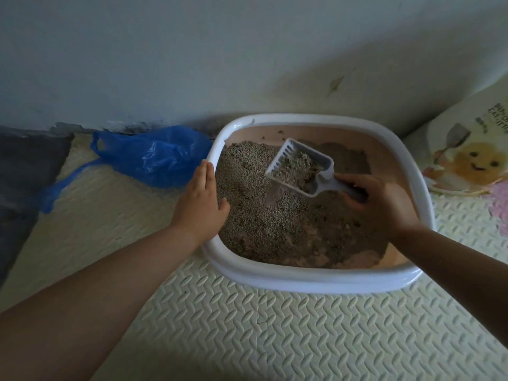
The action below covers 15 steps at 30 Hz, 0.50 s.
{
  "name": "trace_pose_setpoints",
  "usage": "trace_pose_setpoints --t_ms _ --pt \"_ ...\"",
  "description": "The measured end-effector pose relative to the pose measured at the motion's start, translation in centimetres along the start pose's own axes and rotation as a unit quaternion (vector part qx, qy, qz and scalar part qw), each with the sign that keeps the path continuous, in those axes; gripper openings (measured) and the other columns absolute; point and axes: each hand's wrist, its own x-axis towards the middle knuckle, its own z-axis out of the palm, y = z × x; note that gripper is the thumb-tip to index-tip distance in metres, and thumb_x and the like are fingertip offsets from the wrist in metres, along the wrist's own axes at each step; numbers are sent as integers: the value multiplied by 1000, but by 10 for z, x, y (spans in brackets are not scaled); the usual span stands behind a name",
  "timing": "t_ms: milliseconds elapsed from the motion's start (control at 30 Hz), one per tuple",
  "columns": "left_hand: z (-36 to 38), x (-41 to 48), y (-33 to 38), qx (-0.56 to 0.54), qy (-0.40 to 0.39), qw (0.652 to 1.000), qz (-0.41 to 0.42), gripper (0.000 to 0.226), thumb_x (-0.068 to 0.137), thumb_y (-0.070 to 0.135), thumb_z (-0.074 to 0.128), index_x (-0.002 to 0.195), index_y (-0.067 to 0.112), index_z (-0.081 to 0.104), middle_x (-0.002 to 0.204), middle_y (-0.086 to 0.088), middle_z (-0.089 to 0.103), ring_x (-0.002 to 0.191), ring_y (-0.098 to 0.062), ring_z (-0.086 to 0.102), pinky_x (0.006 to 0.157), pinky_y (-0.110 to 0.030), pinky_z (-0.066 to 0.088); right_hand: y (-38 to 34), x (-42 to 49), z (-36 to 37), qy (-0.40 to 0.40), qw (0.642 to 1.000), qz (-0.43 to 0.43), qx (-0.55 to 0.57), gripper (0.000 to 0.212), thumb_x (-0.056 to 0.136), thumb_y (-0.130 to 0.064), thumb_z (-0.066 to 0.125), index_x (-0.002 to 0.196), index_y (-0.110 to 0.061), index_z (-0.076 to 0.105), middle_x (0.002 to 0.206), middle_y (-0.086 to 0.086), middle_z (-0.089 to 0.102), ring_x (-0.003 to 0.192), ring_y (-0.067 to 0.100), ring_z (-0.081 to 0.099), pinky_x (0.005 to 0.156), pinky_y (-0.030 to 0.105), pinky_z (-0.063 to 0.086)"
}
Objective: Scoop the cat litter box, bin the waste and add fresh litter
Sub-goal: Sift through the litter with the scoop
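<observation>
A white-rimmed litter box with a pink inside sits on the floor mat against the wall, part filled with grey-brown litter. My right hand grips the handle of a white slotted scoop, which is lifted above the litter and carries a clump and loose granules. My left hand lies flat on the box's left rim, fingers straight. A crumpled blue plastic bag lies on the mat just left of the box.
A printed bag of cat litter leans at the right, beside the box. The cream textured foam mat covers the floor in front. A dark floor strip runs along the left. The wall stands right behind the box.
</observation>
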Motion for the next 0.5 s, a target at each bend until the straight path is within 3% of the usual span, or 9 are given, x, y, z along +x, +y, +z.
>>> trace_pose_setpoints --t_ms 200,333,500 --pt "0 0 0 5 -1 1000 -3 78 97 36 44 153 5 -2 161 -10 -7 148 -27 9 117 -39 22 -10 -2 1 -6 1000 -10 18 37 82 -26 63 119 -25 65 84 -10 65 63 5 51 54 25 43" --pt "1 0 0 7 1 1000 0 78 97 36 44 153 5 -2 161 -11 -7 148 -27 9 117 -38 20 -9 -3 4 -25 1000 -9 14 39 81 -25 67 120 -25 65 92 -9 68 69 3 51 58 23 41" --pt "1 0 0 7 5 1000 2 78 97 35 45 153 4 -1 161 -12 -5 147 -28 12 117 -39 21 -15 -4 3 -27 999 -17 16 38 80 -22 68 117 -25 66 88 -7 69 66 7 54 54 33 50"
